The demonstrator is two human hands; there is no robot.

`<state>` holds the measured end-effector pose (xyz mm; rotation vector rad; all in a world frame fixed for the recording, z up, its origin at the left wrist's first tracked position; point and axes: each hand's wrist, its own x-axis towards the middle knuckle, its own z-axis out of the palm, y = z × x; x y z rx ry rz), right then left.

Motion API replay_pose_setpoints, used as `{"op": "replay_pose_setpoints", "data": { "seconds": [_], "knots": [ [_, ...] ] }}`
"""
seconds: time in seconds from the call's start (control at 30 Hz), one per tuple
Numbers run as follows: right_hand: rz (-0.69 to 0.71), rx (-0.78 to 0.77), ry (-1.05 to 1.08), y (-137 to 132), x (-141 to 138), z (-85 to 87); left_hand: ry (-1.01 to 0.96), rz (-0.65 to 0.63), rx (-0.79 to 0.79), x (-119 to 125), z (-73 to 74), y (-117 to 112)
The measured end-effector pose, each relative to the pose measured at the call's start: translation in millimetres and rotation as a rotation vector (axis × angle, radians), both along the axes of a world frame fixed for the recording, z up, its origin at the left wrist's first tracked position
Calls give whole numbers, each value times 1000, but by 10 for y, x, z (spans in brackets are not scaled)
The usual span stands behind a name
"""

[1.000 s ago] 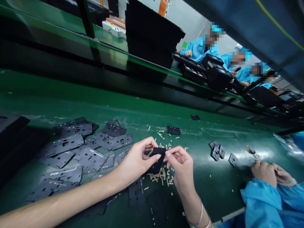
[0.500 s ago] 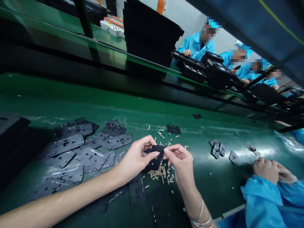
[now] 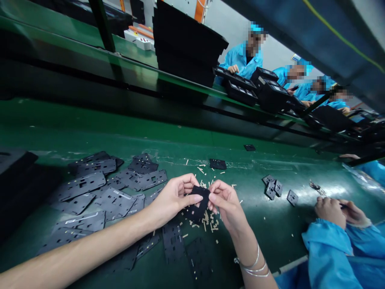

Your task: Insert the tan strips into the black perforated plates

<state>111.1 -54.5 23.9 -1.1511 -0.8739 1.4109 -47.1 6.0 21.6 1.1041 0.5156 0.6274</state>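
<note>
Two hands on one plate (image 3: 201,212): we hold it mid-scene, raised over the bench (image 3: 258,241). Left hand (image 3: 176,198) grips its left side, thumb on top, fingers behind. Right hand (image 3: 225,200) is closed on the far right edge, thumb and fingertips pinching; can't tell if anything else is in that pinch. Key relation: plate sits right of our left hand, left of our right, touching both, so neither is nearer. Long axis looks roughly near-far, near end canted left. Tan strips (image 3: 213,230) lie scattered below and around it. We've got black panels (image 3: 111,200) piled left, spare plate (image 3: 218,163) far, tiles (image 3: 270,192) right, co-worker's hands (image 3: 331,212) farther right.
</note>
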Motion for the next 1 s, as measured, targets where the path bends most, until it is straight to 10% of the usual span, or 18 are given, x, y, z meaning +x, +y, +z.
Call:
{"op": "replay_pose_setpoints", "data": {
  "seconds": [0.13, 0.4, 1.0],
  "knots": [
    [-37, 65, -17, -25, -28, 27, 4, -80, 8, -3, 38, 25],
    [-237, 161, -249, -75, -121, -67, 420, 145, 538, 9, 46, -69],
    [-124, 42, -118, -29, -76, -41, 318, 121, 833, -28, -34, -65]
  ]
}}
